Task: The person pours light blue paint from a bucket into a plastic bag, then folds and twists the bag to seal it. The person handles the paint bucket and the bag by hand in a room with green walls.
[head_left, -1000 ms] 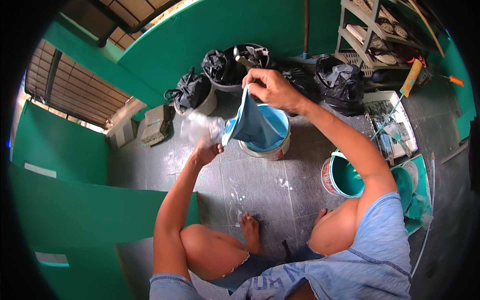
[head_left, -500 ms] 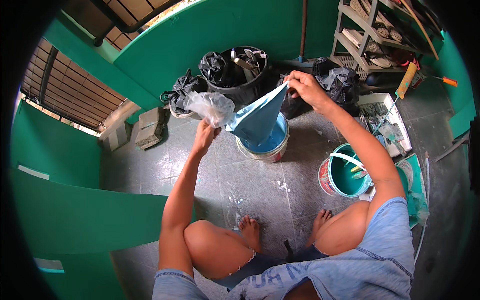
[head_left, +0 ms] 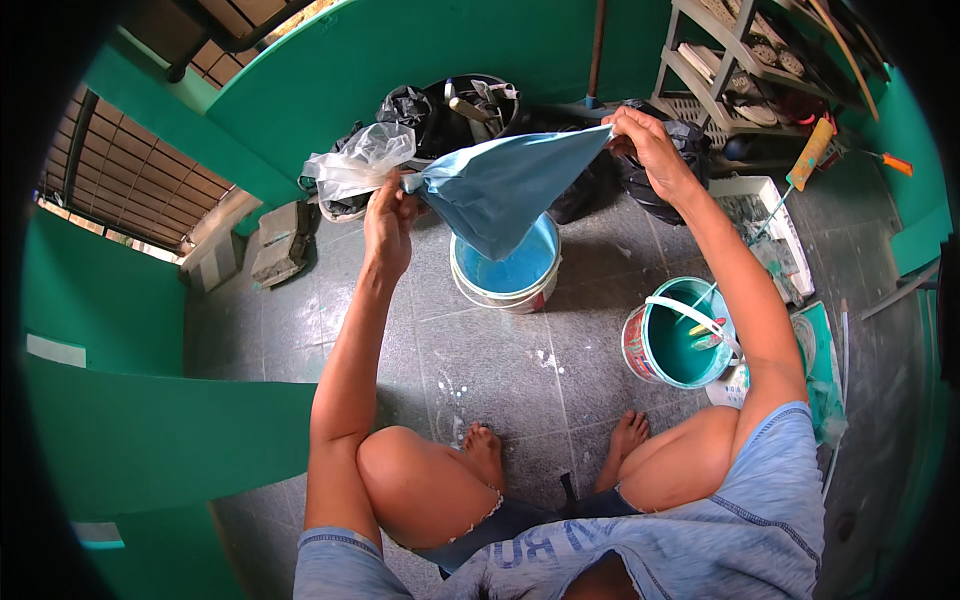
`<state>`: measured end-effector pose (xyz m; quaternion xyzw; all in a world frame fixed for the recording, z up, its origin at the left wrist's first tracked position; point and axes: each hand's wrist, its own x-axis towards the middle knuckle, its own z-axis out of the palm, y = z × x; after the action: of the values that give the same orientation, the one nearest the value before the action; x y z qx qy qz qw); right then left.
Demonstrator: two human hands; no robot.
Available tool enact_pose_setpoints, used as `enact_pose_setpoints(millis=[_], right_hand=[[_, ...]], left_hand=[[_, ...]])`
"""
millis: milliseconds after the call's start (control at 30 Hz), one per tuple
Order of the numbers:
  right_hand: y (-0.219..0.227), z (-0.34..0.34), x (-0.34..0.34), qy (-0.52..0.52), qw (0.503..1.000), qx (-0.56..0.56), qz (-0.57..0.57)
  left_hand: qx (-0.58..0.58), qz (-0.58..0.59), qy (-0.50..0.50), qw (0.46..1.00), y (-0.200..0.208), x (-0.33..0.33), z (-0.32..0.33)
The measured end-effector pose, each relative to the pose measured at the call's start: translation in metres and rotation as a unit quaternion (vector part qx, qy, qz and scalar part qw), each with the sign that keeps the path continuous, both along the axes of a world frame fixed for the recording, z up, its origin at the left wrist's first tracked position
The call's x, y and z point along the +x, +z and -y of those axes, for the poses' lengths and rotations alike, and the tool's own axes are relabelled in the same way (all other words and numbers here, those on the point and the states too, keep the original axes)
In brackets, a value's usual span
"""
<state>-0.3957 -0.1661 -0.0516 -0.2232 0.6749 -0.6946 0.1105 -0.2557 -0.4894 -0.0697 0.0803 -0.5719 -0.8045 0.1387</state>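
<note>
A plastic bag (head_left: 505, 190) coloured blue, apparently by paint inside, is stretched in the air between my hands. My left hand (head_left: 388, 225) is closed around its gathered neck, where crumpled clear plastic (head_left: 360, 158) puffs out. The bag's opposite corner is pinched in the fingers of my right hand (head_left: 648, 150). Below the bag stands a white bucket (head_left: 520, 302) with light blue paint in it; the sagging lower edge of the bag overlaps the bucket's mouth in view. Whether bag and bucket touch I cannot tell.
To the right stands a bucket (head_left: 640, 345) of green paint with tools inside. Beyond it are a white tray (head_left: 795, 240) and a paint roller (head_left: 811, 155). A black bin (head_left: 470, 150), black bags (head_left: 668, 180), a shoe rack (head_left: 690, 85) and stone blocks (head_left: 281, 245) line the green wall.
The bag has been lifted and spread wider, swinging from a steep slant to nearly level. My left hand has moved left and up, my right hand to the right and slightly up.
</note>
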Motion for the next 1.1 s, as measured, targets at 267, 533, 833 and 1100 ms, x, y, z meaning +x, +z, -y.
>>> enact_pose_setpoints(millis=[267,533,833,1100], right_hand=[[0.005,-0.009,0.002,-0.014,1.0,0.0,-0.001],[0.006,-0.01,-0.001,-0.014,1.0,-0.007,-0.014],[0.005,-0.009,-0.003,-0.018,1.0,-0.009,-0.01],[0.009,-0.009,-0.002,-0.016,1.0,-0.022,-0.011]], left_hand=[[0.003,-0.012,0.007,1.0,0.015,-0.004,-0.015],[-0.008,-0.003,0.022,1.0,0.021,0.0,-0.024],[-0.001,-0.012,0.009,1.0,0.022,0.002,-0.022],[0.007,-0.014,0.013,1.0,0.023,0.004,-0.022]])
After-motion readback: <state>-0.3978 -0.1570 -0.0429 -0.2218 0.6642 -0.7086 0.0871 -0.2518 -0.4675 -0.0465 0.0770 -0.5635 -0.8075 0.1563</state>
